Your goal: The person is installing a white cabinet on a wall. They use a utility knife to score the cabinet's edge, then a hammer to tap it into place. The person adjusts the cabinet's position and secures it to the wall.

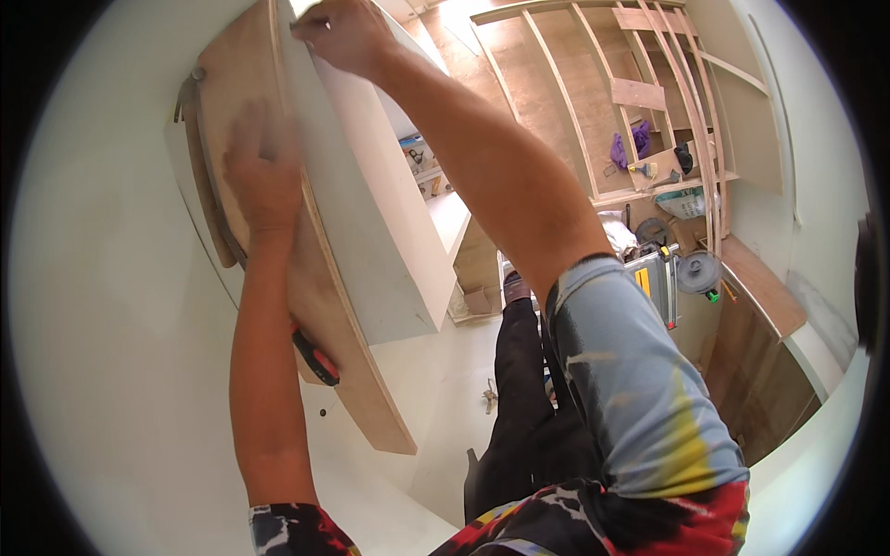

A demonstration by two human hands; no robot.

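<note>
A long plywood board slants through the left half of the head view beside a pale cabinet-like box. Blurred by motion, my left hand is over the board's face, its fingers looking stretched out with nothing visible in them. At the top, beyond the board's edge, my right hand is closed, fingers curled together. A small dark bit shows at its fingertips, too small to name. Below my left hand, a red and black tool handle lies against the board; the rest of that tool is hidden.
A curved brown strip runs along the board's left side. Far right, a wooden stud frame holds a purple bag. Nearer stand a grey machine with yellow parts and a round grey lid-like thing. Shelves hold small items.
</note>
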